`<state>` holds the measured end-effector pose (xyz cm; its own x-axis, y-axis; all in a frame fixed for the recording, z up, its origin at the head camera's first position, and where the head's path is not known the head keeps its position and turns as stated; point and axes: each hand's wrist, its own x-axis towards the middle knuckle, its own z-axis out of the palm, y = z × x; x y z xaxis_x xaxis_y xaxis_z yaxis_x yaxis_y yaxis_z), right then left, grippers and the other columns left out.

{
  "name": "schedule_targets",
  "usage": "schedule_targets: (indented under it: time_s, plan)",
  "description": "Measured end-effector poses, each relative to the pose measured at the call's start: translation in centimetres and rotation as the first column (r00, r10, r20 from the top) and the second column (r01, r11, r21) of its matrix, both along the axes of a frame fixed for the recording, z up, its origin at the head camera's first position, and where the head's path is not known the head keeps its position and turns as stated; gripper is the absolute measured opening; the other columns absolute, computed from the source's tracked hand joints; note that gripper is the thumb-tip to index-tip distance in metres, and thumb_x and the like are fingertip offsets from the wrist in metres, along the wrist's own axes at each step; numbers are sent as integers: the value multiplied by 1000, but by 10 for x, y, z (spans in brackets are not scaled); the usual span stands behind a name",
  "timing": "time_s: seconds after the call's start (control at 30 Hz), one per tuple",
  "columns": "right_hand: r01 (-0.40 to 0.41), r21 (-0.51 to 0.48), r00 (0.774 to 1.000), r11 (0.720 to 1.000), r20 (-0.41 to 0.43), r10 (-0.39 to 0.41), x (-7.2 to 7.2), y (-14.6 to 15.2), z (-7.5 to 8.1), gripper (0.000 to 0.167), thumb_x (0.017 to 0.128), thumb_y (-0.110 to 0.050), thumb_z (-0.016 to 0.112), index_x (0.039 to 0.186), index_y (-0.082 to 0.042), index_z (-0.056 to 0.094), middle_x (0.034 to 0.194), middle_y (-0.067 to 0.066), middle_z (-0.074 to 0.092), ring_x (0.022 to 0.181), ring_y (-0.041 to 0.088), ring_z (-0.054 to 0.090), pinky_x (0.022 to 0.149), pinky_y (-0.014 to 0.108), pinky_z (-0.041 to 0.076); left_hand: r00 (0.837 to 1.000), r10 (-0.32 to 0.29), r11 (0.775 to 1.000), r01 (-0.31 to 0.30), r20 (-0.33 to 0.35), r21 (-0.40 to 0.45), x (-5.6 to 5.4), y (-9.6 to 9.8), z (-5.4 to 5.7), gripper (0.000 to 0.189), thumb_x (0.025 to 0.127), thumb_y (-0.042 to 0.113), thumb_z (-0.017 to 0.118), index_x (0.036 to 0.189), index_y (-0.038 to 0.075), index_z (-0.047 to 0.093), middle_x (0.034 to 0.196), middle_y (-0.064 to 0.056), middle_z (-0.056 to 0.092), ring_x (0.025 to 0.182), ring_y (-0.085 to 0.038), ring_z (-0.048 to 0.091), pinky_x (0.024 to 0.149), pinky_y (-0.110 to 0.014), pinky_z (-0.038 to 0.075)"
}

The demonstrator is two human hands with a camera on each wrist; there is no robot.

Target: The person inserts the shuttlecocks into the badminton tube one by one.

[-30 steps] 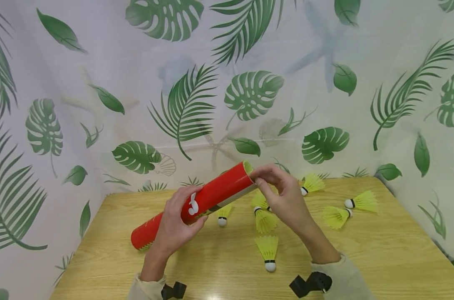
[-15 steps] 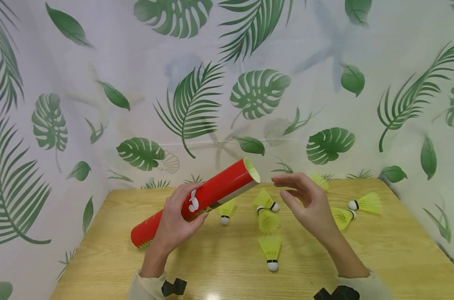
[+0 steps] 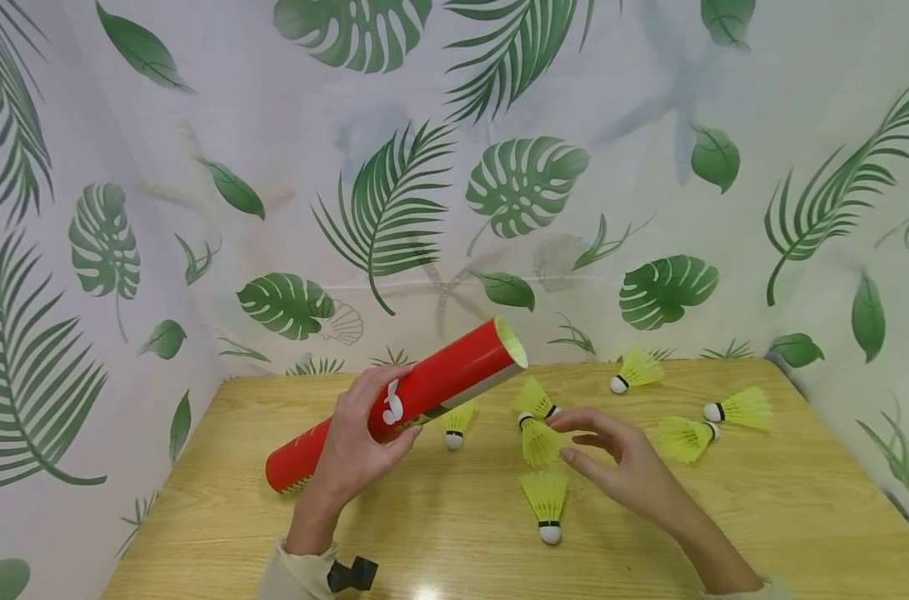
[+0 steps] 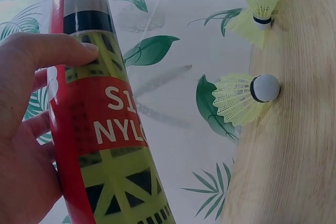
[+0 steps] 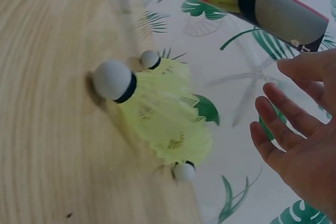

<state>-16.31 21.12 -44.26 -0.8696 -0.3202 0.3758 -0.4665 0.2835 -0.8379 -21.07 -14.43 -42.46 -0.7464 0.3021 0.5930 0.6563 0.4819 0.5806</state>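
My left hand [image 3: 357,442] grips a red shuttlecock tube [image 3: 454,375] around its middle. The tube is tilted, its open, lime-rimmed mouth [image 3: 514,343] up and to the right. In the left wrist view, the thumb lies across the tube's printed side [image 4: 118,114]. Fingers parted and holding nothing, my right hand [image 3: 634,471] hovers beside a yellow shuttlecock [image 3: 540,442]; whether it touches cannot be told. Just in front lies another shuttlecock [image 3: 546,500], cork toward me. A third [image 3: 532,398] lies partly behind the right fingertips. How much the tube contains is hidden.
More yellow shuttlecocks lie on the wooden table [image 3: 439,517]: one [image 3: 459,423] under the tube, one [image 3: 637,369] near the back edge, and two at right, one [image 3: 742,410] beside the other [image 3: 685,439]. A leaf-patterned cloth [image 3: 424,208] rises behind the table.
My right hand has left the tube's mouth, moved right and then come down toward the shuttlecocks. The left hand keeps its grip, and the tube has hardly moved.
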Motion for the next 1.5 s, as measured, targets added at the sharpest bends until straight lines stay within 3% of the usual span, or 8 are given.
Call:
schedule_targets:
  time_s: [0.23, 0.37, 0.63, 0.77, 1.23, 1.5]
  plan:
    - [-78, 84, 993, 993, 92, 70, 2, 2, -18, 29, 97, -5, 70, 125, -11, 67, 126, 13, 68, 119, 11, 62, 100, 41, 53, 1000, -5, 1000, 5, 9, 12, 1, 0, -1, 75, 78, 12, 87, 144, 23, 54, 140, 2, 57, 123, -19, 54, 88, -45, 57]
    - [-102, 127, 991, 987, 98, 90, 3, 3, -23, 27, 96, -5, 70, 123, -7, 68, 122, 10, 70, 116, 12, 64, 98, 45, 54, 1000, -4, 1000, 4, 9, 15, 1, -1, -1, 74, 78, 12, 86, 144, 22, 54, 140, 2, 57, 122, -19, 55, 89, -47, 56]
    - [-166, 183, 981, 969, 133, 142, 2, 8, -36, 23, 98, -12, 70, 121, -13, 69, 118, 1, 71, 116, 14, 63, 96, 51, 53, 1000, 9, 1000, -9, 13, 13, 2, -2, 0, 76, 76, 10, 87, 143, 22, 54, 140, 2, 57, 123, -19, 54, 91, -48, 55]
    - [-184, 194, 975, 964, 158, 154, 0, 10, -43, 21, 98, -14, 70, 119, -14, 69, 116, -1, 71, 116, 11, 63, 98, 48, 53, 1000, 10, 1000, -10, 25, 14, 2, -2, 0, 76, 76, 10, 88, 143, 22, 54, 140, 2, 57, 123, -18, 54, 91, -48, 55]
    - [-164, 183, 975, 969, 177, 132, 0, 13, -46, 14, 99, -12, 68, 113, -12, 71, 110, -1, 72, 107, 11, 66, 94, 33, 56, 1000, 16, 1000, -16, 10, 4, 1, -3, 0, 74, 77, 12, 87, 143, 22, 54, 141, 2, 57, 125, -19, 54, 90, -49, 55]
    - [-107, 146, 990, 983, 110, 91, 4, 18, -36, 16, 98, -8, 68, 114, -10, 71, 109, 3, 73, 104, 9, 68, 89, 31, 57, 999, 28, 1000, -28, 19, -5, 1, -4, -2, 74, 77, 13, 87, 143, 25, 54, 142, 6, 56, 127, -16, 52, 96, -51, 49]
